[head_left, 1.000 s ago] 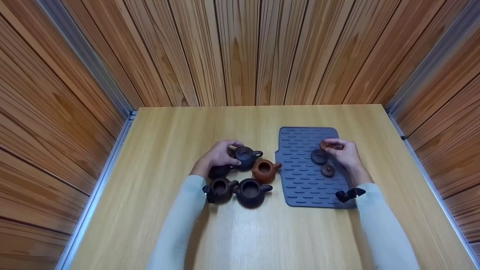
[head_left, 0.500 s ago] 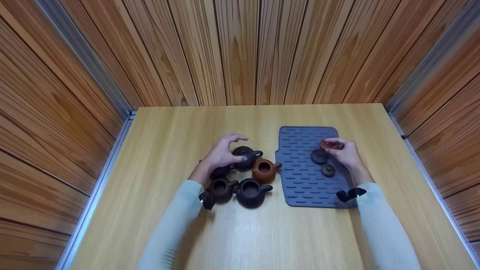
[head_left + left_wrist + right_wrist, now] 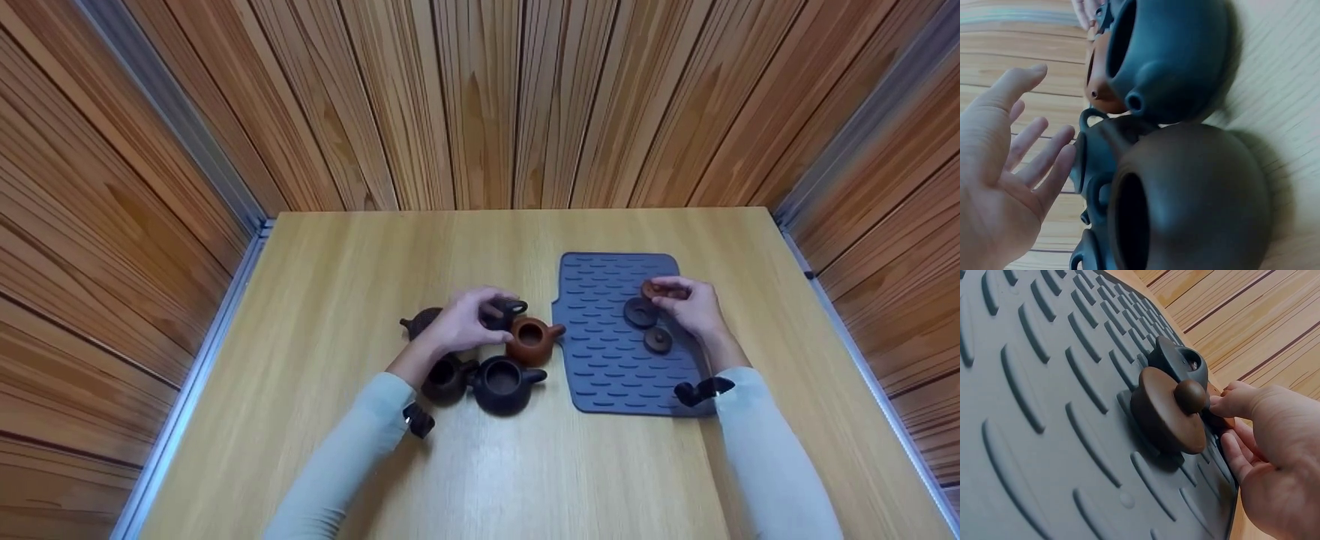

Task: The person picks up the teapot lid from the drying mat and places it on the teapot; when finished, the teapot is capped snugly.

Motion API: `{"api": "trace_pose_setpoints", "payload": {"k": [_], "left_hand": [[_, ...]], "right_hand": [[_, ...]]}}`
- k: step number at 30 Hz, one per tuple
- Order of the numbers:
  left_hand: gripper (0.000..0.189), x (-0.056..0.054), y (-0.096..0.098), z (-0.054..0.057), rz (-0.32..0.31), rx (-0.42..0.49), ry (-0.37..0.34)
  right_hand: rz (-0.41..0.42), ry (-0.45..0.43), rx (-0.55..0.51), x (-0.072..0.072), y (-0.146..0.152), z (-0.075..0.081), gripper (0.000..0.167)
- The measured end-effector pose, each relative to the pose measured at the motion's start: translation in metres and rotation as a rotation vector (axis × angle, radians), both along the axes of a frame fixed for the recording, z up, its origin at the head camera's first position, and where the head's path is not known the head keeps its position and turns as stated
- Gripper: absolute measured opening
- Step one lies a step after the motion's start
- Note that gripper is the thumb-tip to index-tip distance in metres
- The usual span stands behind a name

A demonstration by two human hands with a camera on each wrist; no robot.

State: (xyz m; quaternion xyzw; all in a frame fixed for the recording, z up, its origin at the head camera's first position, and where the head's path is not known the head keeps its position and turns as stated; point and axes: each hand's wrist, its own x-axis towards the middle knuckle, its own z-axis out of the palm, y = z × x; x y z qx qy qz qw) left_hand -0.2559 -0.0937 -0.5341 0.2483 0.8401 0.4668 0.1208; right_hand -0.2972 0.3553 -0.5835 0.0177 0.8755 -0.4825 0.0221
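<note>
My right hand (image 3: 691, 306) pinches a reddish-brown teapot lid (image 3: 651, 289) at the far part of the grey ribbed mat (image 3: 600, 375). Close by on the mat lie a dark ring-handled lid (image 3: 640, 313) and a brown lid with a round knob (image 3: 1169, 410). My left hand (image 3: 466, 321), fingers spread and thumb apart, hovers over a dark lidded teapot (image 3: 508, 311) and partly hides it from the head camera. Right of its thumb stands the lidless orange-brown teapot (image 3: 529, 341). In the left wrist view, the fingertips overlap the dark pot's lid (image 3: 1078, 163).
Nearer me stand a lidless black teapot (image 3: 501, 386) and a lidless brown teapot (image 3: 445, 381). Another dark lidded teapot (image 3: 424, 321) sits behind my left wrist. Wood-panelled walls (image 3: 480, 105) border the table (image 3: 360, 255) at the back and sides.
My left hand let go of the dark lidded teapot, its fingers spreading, then moved right across it toward the orange-brown teapot. The right hand has stayed on the reddish-brown lid.
</note>
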Motion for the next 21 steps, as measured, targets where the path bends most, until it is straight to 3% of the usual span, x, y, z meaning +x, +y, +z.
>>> {"api": "trace_pose_setpoints", "payload": {"k": [4, 14, 21], "left_hand": [[0.063, 0.004, 0.005, -0.002, 0.004, -0.060, -0.003], [0.060, 0.005, 0.013, -0.012, -0.019, -0.207, 0.097], [0.062, -0.002, 0.015, -0.039, -0.017, -0.246, 0.151]], "right_hand": [[-0.003, 0.007, 0.005, 0.001, -0.001, 0.001, 0.041], [-0.003, 0.045, -0.004, 0.002, -0.001, -0.001, 0.040], [-0.009, 0.018, -0.004, 0.003, -0.002, 0.000, 0.040]]}}
